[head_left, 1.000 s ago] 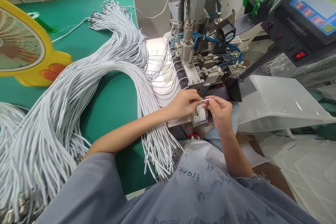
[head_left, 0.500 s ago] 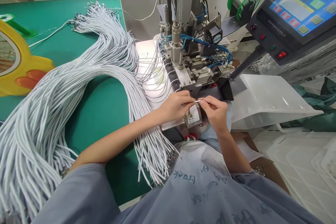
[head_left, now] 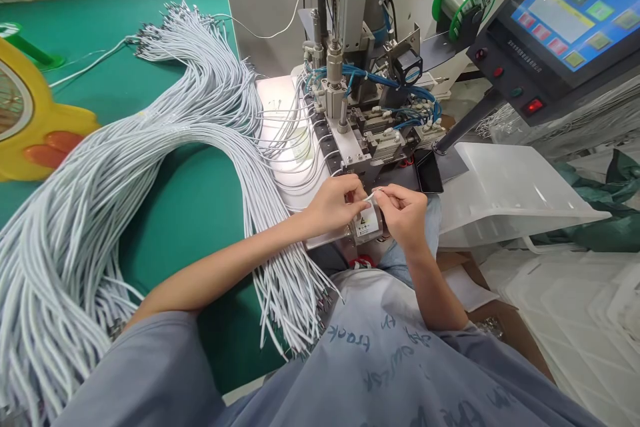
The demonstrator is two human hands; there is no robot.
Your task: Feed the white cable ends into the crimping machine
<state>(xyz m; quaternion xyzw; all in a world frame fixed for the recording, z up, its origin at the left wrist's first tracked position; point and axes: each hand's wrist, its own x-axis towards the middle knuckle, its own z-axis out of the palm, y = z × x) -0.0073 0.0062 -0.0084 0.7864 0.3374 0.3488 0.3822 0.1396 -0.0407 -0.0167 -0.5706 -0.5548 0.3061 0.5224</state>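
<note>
The end of a thin white cable [head_left: 371,197] spans the small gap between my two hands, just in front of the machine. My left hand [head_left: 336,203] pinches it from the left with thumb and fingers. From the right, my right hand [head_left: 405,213] has its thumb and forefinger closed on the tip, which they mostly hide. Below the fingers is a clear round part with a warning label [head_left: 367,223]. Beside my left forearm lies a thick bundle of white cables [head_left: 200,133], their ends dark or metallic. Several cables run in a row into the machine [head_left: 345,93].
A tilted touchscreen [head_left: 575,7] and a green-flanged wire spool [head_left: 456,0] stand at the right. Below them are a small black tray [head_left: 429,171] and a white plastic chute [head_left: 515,180]. A yellow object [head_left: 45,107] sits on the green table mat [head_left: 170,213].
My right hand has shifted slightly left, closer to my left hand. The cable end between them now slants upward to the right instead of lying nearly level.
</note>
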